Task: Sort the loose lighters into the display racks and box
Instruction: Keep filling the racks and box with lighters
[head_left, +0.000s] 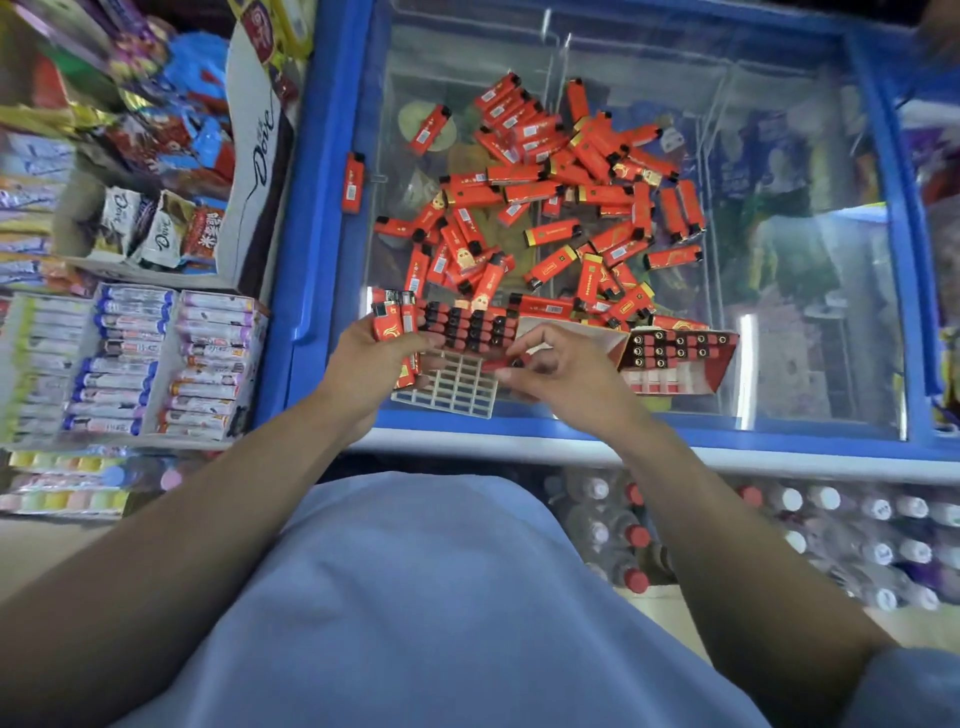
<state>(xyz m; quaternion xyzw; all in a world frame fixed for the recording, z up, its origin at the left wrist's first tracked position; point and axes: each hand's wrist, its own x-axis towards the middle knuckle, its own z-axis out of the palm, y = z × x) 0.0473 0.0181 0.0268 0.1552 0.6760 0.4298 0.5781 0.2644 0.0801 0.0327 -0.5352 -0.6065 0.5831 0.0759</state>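
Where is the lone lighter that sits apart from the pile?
Head view: the lone lighter lies on the freezer's blue frame, at the left, between the Dove carton and the pile.

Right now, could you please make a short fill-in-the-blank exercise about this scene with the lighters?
1. The loose lighters lie on the glass lid of a ____ freezer.
2. The left hand holds a few ____.
3. The right hand pinches one lighter above the white ____.

Missing words: blue; lighters; rack
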